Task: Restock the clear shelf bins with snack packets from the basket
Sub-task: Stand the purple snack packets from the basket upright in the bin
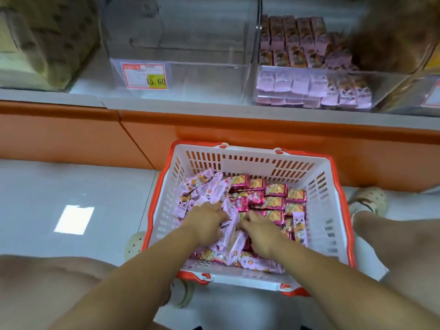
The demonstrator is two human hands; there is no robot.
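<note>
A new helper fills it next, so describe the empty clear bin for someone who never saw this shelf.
Above the white basket runs a shelf with an orange front. On it, the empty clear bin stands left of a bin of pink packets. Unlike that neighbour, it holds nothing and shows a label reading 15.60.

Left hand (206, 223) and right hand (262, 235) touch basket (247, 164) packets (272, 202) (lilac, magenta).
</note>
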